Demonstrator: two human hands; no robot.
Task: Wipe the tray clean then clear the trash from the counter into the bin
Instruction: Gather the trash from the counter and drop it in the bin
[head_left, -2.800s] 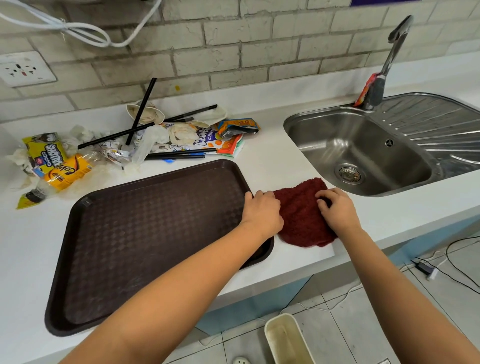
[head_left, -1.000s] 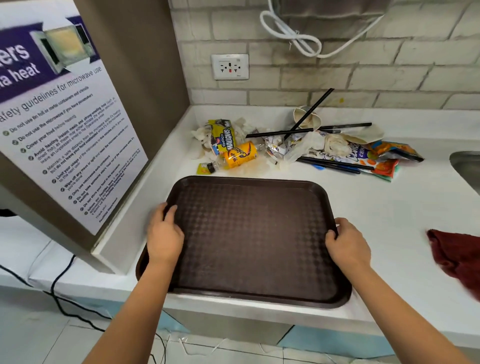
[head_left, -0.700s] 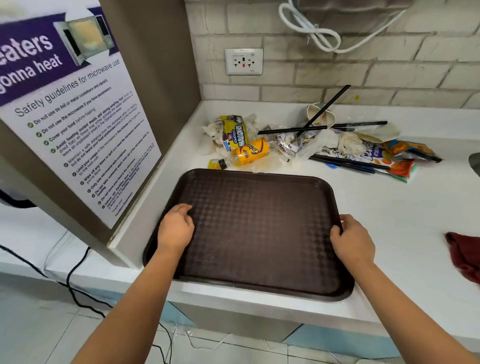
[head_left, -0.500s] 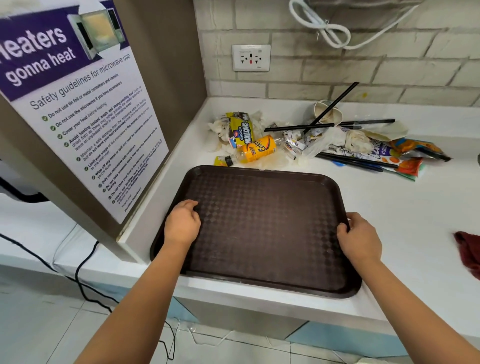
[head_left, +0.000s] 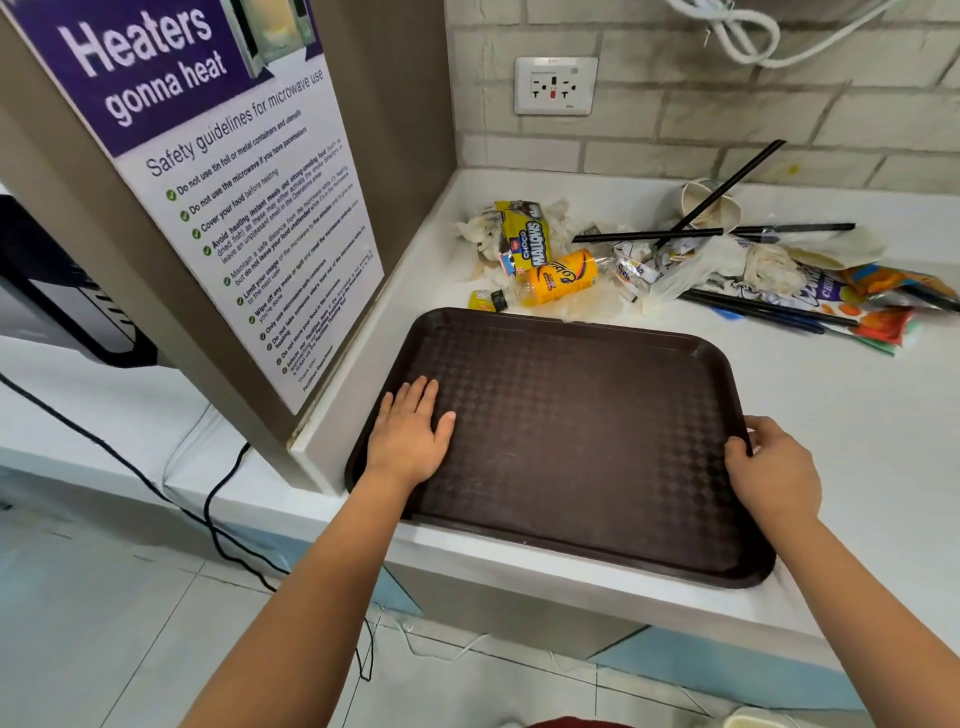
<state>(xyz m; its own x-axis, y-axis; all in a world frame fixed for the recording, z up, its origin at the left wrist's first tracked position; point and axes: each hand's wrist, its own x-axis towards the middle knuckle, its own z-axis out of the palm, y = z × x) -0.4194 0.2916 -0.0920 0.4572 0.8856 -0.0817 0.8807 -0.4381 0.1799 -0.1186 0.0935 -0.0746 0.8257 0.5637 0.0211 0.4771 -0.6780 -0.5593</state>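
**Entry: tray overhanging the counter edge, trash heap waiting behind it**

While the person is steadying the brown tray at the front of the white counter, several risks are presenting themselves.

- **Tray, position.** It is lying flat, its left end close to the side panel carrying the microwave safety poster, and its near long edge appears to be projecting slightly past the counter lip. Downward weight near that edge is likely to tip it toward the floor.
- **Left hand.** It is resting palm-down on the tray's left portion with fingers straight and spread, gripping nothing. A flat palm on a textured surface is offering little hold; if the tray slides, this hand is probably not stopping it.
- **Right hand.** Its fingers and thumb are curling round the tray's right rim. With only one side truly held, a pull from here is liable to swing the tray rather than move it squarely.
- **Trash pile.** Snack wrappers, crumpled tissue, black straws, a paper cup and an orange-labelled bottle are lying along the back of the counter, the bottle just beside the tray's far rim. Pushing the tray backward is apt to shove the bottle and loose scraps about or onto the tray, dirtying it.
- **Bottle.** Being round and on its side, it is likely to roll if nudged.
- **Cloth.** None can be identified on the counter; only a sliver of dark red is showing at the bottom edge.
- **Bin.** Only a pale corner at the lower right could be it; carrying loose, light scraps there is risking drops on the floor.
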